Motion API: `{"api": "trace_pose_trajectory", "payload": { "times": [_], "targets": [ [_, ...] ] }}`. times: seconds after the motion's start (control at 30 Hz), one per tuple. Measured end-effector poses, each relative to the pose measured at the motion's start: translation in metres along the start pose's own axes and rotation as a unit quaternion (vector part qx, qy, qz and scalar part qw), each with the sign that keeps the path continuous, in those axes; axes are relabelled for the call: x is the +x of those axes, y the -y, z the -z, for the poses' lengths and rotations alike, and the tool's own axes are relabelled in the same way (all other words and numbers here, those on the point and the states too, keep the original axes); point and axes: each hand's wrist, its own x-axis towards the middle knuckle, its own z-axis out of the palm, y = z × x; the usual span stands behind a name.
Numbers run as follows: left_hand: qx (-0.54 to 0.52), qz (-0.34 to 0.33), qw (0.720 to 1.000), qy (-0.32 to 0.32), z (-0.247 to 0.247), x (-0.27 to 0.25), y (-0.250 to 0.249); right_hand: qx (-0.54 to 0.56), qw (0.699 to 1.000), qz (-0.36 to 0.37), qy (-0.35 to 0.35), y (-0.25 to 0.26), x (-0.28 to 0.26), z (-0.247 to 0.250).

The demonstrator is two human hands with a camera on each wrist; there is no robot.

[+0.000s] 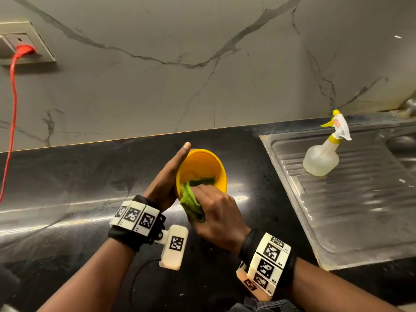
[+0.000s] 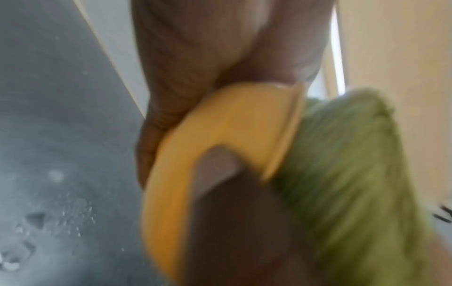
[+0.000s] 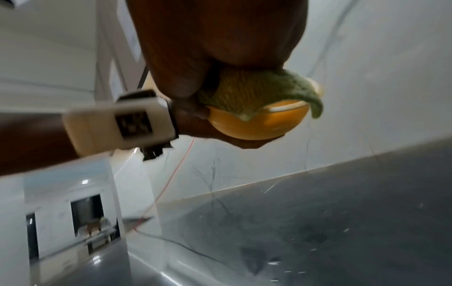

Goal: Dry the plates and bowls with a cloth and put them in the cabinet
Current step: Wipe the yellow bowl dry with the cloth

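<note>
Nearest you, both forearms reach forward over the black counter [image 1: 67,188], each wrist wrapped in a band of white marker blocks. Your right hand [image 1: 216,219] is knuckles-up, fingers curled down around a bunched green cloth [image 1: 191,201], pushing it into the mouth of the yellow bowl [image 1: 202,165]; the fingertips are hidden inside the cloth. Your left hand [image 1: 166,179] stands on edge against the bowl's left side, thumb stretched straight along the rim, the other fingers cupping the underside, as the left wrist view shows blurrily. The bowl is held off the counter, tilted with its opening toward you. Beyond, to the right, a spray bottle [image 1: 322,158] stands upright on the steel drainboard [image 1: 360,210]. Far left, a red cord [image 1: 11,109] hangs from a wall socket [image 1: 24,41].
</note>
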Motion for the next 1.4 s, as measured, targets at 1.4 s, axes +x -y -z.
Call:
{"api": "trace_pose_trajectory", "payload": {
  "times": [1.4],
  "targets": [
    [0.100, -0.262, 0.952, -0.125, -0.011, -0.008, 0.007, 0.235, 0.968, -0.089, -0.009, 0.008, 0.012, 0.017]
  ]
}}
